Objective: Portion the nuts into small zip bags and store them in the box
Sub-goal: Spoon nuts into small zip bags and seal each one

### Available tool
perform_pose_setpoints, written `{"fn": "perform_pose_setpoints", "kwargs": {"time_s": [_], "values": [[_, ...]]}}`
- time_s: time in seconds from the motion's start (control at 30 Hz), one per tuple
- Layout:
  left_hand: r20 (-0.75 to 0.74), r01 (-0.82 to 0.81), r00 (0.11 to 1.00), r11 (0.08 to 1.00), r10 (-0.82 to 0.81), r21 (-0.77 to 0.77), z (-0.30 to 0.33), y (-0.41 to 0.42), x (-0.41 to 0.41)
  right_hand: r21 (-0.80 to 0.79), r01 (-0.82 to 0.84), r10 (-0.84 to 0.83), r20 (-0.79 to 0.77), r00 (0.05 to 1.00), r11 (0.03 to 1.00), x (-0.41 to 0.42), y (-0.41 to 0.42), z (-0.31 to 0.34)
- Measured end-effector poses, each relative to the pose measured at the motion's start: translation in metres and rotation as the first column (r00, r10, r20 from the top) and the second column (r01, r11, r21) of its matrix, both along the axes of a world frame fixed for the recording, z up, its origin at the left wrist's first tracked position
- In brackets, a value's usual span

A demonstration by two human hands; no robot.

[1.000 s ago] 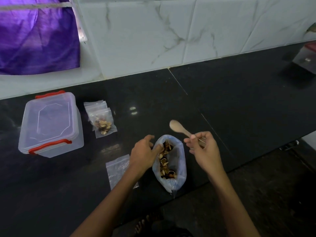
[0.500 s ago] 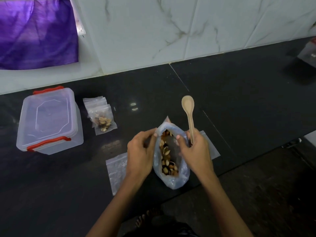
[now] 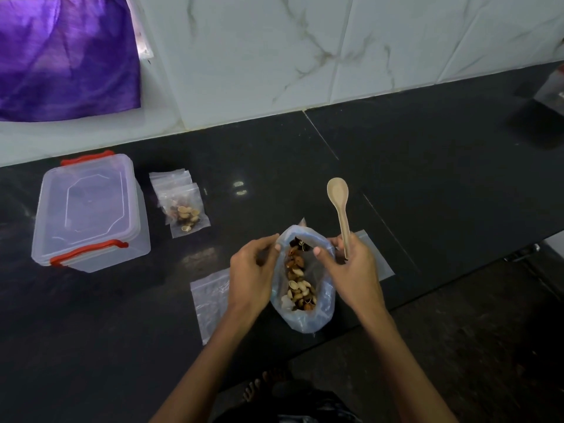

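Note:
A large clear plastic bag (image 3: 317, 319) of mixed nuts (image 3: 300, 293) stands open at the front edge of the black counter (image 3: 427, 178). My left hand (image 3: 253, 270) pinches the bag's left rim. My right hand (image 3: 351, 267) pinches the right rim and also grips a wooden spoon (image 3: 338, 203), bowl pointing up and away. Two small zip bags (image 3: 183, 206) with nuts lie beside a lidded clear box with red clips (image 3: 88, 209) at the left. Empty zip bags lie flat under my hands, one at the left (image 3: 209, 297), one at the right (image 3: 375, 261).
A white marble-tiled wall (image 3: 305, 56) backs the counter. A purple cloth (image 3: 64, 56) hangs at the upper left. A clear container (image 3: 552, 87) sits at the far right edge. The counter's front edge drops to a dark floor (image 3: 457, 346) at the lower right.
My right hand moved in to the bag's right rim and swung the spoon upright. Both hands now spread the bag's mouth wider.

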State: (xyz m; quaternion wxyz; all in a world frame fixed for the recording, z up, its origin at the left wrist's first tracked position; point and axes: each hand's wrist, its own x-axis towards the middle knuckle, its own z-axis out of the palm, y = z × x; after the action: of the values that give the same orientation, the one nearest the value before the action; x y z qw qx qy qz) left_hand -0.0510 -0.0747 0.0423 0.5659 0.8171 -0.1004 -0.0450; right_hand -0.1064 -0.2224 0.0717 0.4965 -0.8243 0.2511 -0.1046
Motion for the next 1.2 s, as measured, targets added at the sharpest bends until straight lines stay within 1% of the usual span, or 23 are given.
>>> {"fn": "perform_pose_setpoints", "kwargs": {"time_s": [0.1,0.2,0.23,0.3,0.33,0.43,0.5,0.53,0.57,0.6,0.63,0.67,0.7,0.77,0.83,0.9,0.93,1.0,1.07,1.2], "values": [[0.083,-0.020,0.996,0.998,0.025,-0.053,0.002,0.000,-0.005,0.004,0.012,-0.013,0.071,0.997,1.000,-0.004,-0.002,0.002],[0.159,-0.053,0.985,0.997,0.060,-0.049,-0.001,-0.003,-0.010,-0.026,0.034,-0.031,0.090,0.995,0.999,-0.003,0.000,-0.003],[0.157,-0.062,0.985,0.998,0.066,-0.032,-0.003,-0.004,-0.009,-0.031,0.027,-0.025,0.078,0.997,0.999,0.000,0.000,-0.004],[0.054,-0.065,0.996,0.998,0.064,0.014,-0.006,-0.004,-0.010,0.009,0.003,-0.003,0.016,1.000,1.000,0.000,-0.001,-0.009],[-0.001,-0.056,0.998,0.998,0.056,0.013,-0.006,-0.003,-0.010,0.051,-0.014,0.014,-0.004,1.000,0.999,0.000,-0.003,-0.011],[-0.128,-0.040,0.991,0.999,0.039,-0.007,0.002,0.004,-0.013,0.223,-0.087,0.102,-0.058,0.993,0.971,-0.009,-0.010,-0.011],[-0.270,-0.038,0.961,0.996,0.060,0.086,0.006,0.014,-0.016,0.315,-0.115,0.155,-0.105,0.982,0.942,-0.021,-0.014,-0.010],[-0.399,-0.006,0.915,0.991,0.059,0.132,0.008,0.019,-0.018,0.345,-0.099,0.160,-0.152,0.975,0.933,-0.028,-0.016,-0.010],[-0.555,0.043,0.831,0.988,0.046,0.146,0.011,0.023,-0.022,0.355,-0.074,0.158,-0.213,0.964,0.932,-0.033,-0.018,-0.011],[-0.692,0.094,0.722,0.988,0.015,0.120,0.014,0.025,-0.028,0.337,-0.055,0.158,-0.286,0.945,0.940,-0.038,-0.018,-0.011],[-0.777,0.132,0.629,0.988,-0.025,0.075,0.014,0.026,-0.035,0.312,-0.051,0.165,-0.349,0.923,0.949,-0.041,-0.018,-0.011],[-0.812,0.148,0.581,0.988,-0.056,0.038,0.014,0.027,-0.041,0.306,-0.054,0.173,-0.377,0.910,0.950,-0.043,-0.016,-0.010],[-0.817,0.141,0.571,0.990,-0.073,0.010,0.014,0.025,-0.047,0.324,-0.048,0.174,-0.373,0.912,0.945,-0.045,-0.013,-0.008],[-0.787,0.070,0.611,0.996,-0.085,-0.053,0.016,0.020,-0.054,0.355,-0.040,0.159,-0.315,0.936,0.934,-0.047,-0.008,-0.005],[-0.735,-0.006,0.674,0.994,-0.074,-0.106,0.022,0.015,-0.053,0.332,-0.039,0.131,-0.260,0.957,0.942,-0.046,-0.007,0.003],[-0.681,-0.043,0.729,0.988,-0.069,-0.146,0.032,0.011,-0.050,0.335,-0.033,0.101,-0.187,0.977,0.942,-0.039,-0.008,0.016],[-0.672,-0.055,0.738,0.987,-0.063,-0.153,0.035,0.008,-0.047,0.339,-0.035,0.095,-0.163,0.982,0.940,-0.036,-0.010,0.021],[-0.674,-0.061,0.737,0.989,-0.047,-0.135,0.040,0.004,-0.045,0.296,-0.042,0.093,-0.160,0.983,0.954,-0.029,-0.011,0.025],[-0.634,-0.047,0.773,0.992,-0.038,-0.116,0.041,-0.002,-0.044,0.217,-0.046,0.081,-0.154,0.985,0.975,-0.023,-0.012,0.026],[-0.560,-0.046,0.828,0.997,0.005,-0.058,0.039,-0.007,-0.049,0.234,-0.018,0.058,-0.162,0.985,0.972,-0.026,-0.014,0.018]]}}
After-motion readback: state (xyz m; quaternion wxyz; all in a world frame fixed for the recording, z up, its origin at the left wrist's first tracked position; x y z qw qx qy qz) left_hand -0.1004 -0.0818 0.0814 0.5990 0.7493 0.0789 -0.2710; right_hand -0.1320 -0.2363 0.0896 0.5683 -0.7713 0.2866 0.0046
